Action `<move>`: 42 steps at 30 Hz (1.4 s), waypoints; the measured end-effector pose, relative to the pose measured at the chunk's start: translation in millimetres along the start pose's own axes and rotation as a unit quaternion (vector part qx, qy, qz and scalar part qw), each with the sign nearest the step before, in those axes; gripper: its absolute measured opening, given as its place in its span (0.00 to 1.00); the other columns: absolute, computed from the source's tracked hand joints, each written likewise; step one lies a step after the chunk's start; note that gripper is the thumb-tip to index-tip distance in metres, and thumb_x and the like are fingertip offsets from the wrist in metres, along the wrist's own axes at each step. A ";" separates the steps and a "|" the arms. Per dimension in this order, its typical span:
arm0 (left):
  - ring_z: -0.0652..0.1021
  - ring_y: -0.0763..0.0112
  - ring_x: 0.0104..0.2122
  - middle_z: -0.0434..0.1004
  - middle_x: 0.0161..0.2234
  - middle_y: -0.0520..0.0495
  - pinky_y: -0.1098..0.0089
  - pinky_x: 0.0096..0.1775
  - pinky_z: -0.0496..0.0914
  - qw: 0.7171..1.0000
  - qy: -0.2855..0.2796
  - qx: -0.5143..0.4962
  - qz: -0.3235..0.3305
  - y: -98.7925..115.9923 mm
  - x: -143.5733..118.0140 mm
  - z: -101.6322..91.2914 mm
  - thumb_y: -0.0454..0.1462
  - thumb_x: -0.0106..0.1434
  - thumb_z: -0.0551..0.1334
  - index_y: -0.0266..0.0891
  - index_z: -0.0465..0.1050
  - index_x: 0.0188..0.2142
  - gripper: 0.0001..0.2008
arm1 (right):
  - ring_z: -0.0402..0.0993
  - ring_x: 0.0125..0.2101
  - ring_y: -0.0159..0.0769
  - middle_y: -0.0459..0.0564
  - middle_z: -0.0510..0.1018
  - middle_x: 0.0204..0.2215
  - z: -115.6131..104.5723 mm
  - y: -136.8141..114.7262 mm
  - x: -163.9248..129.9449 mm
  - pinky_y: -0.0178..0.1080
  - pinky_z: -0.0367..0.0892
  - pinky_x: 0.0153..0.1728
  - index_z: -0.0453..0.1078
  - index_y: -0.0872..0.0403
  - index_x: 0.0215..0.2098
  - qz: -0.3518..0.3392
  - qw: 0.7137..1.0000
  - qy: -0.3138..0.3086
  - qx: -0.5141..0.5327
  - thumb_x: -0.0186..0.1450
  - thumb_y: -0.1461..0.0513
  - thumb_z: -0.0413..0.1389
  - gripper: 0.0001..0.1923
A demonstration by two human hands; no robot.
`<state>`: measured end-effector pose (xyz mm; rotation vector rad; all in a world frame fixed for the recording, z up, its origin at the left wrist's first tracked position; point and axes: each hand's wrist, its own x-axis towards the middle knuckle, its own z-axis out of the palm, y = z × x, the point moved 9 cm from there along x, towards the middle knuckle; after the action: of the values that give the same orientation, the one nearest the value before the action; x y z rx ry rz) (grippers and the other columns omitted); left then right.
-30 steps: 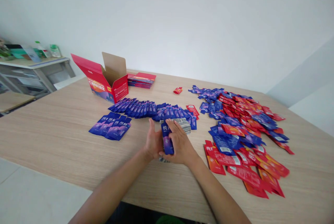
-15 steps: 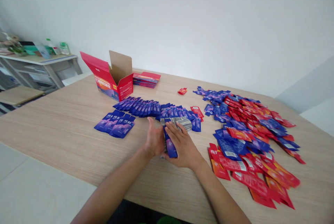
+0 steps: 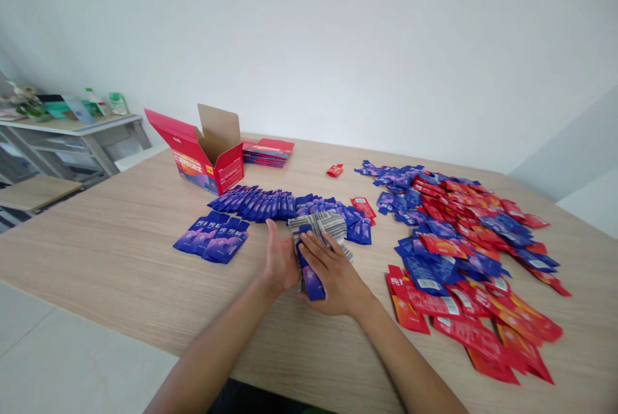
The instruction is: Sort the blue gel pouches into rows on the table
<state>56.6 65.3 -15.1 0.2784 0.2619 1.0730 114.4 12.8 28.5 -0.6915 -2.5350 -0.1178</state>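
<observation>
Between my hands is a blue pouch lying against a grey-and-white striped cloth. My left hand supports the cloth and pouch from the left, its thumb raised and its other fingers hidden beneath. Across the pouch lies my right hand, fingers extended over its face and thumb near its lower end. A long overlapping row of blue pouches runs just beyond my hands. To their left, a small fan of blue pouches lies face up.
An open red carton stands at the back left beside stacked flat red cartons. A mixed heap of red and blue pouches spreads over the right side. One red pouch lies near the back, another by the row's end.
Both hands have shifted slightly left with the pouch and cloth. More of the striped cloth now shows above and to the right of the pouch. The view has tilted a little.
</observation>
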 end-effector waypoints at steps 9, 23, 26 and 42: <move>0.70 0.46 0.61 0.73 0.59 0.31 0.49 0.65 0.56 0.999 -0.025 -0.002 -0.045 -22.4 2.1 2.4 0.69 0.62 0.38 0.33 0.62 0.66 0.51 | 0.55 0.69 0.54 0.68 0.60 0.68 -4.9 14.7 -1.2 0.62 0.47 0.68 0.52 0.61 0.70 0.043 0.999 -0.001 -0.004 0.59 0.49 0.61 0.48; 0.75 0.44 0.57 0.79 0.52 0.30 0.47 0.63 0.60 1.000 0.005 0.018 0.006 0.1 4.0 -3.7 0.71 0.58 0.38 0.30 0.68 0.61 0.55 | 0.66 0.63 0.54 0.64 0.67 0.64 -16.3 10.6 -1.2 0.59 0.58 0.63 0.63 0.57 0.66 0.063 0.990 -0.051 0.116 0.60 0.49 0.63 0.40; 0.75 0.43 0.57 0.78 0.53 0.30 0.46 0.62 0.61 1.000 0.006 0.013 0.005 1.8 5.5 -4.4 0.71 0.59 0.37 0.31 0.69 0.61 0.54 | 0.72 0.58 0.52 0.60 0.74 0.59 -23.4 16.3 -4.7 0.55 0.66 0.58 0.68 0.54 0.63 0.083 0.971 -0.045 0.219 0.66 0.46 0.57 0.32; 0.80 0.47 0.51 0.82 0.49 0.33 0.45 0.59 0.64 1.000 -0.023 0.015 -0.014 -9.8 9.6 -6.9 0.46 0.70 0.54 0.32 0.70 0.60 0.26 | 0.76 0.23 0.35 0.46 0.82 0.30 4.1 130.2 -70.5 0.38 0.72 0.23 0.76 0.50 0.41 0.416 0.546 0.434 0.584 0.64 0.43 0.57 0.22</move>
<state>66.7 70.1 -25.7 0.3253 0.2411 1.0353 229.6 94.6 -16.2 -0.7992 -0.7082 1.1439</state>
